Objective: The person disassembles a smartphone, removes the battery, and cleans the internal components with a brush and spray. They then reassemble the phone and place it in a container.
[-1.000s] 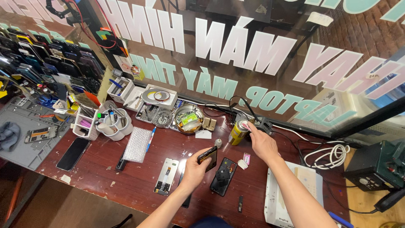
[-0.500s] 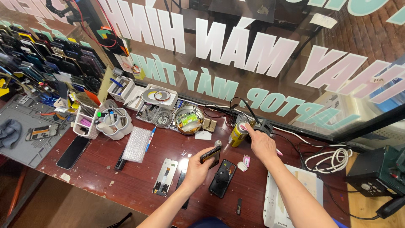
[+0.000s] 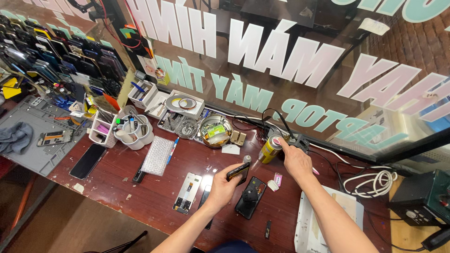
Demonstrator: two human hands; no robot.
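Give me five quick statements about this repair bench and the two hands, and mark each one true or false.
1. The left hand holds a small dark phone part above the table. True.
2. The right hand rests on the grey mat. False: it reaches to the yellow can near the window; the grey mat lies far to the left.
3. A dark phone lies on the table between the two arms. True.
4. The bubble wrap sits on top of the yellow can. False: it lies flat on the table, left of the hands.
5. The coiled white cable lies left of the white cup. False: it lies far right.
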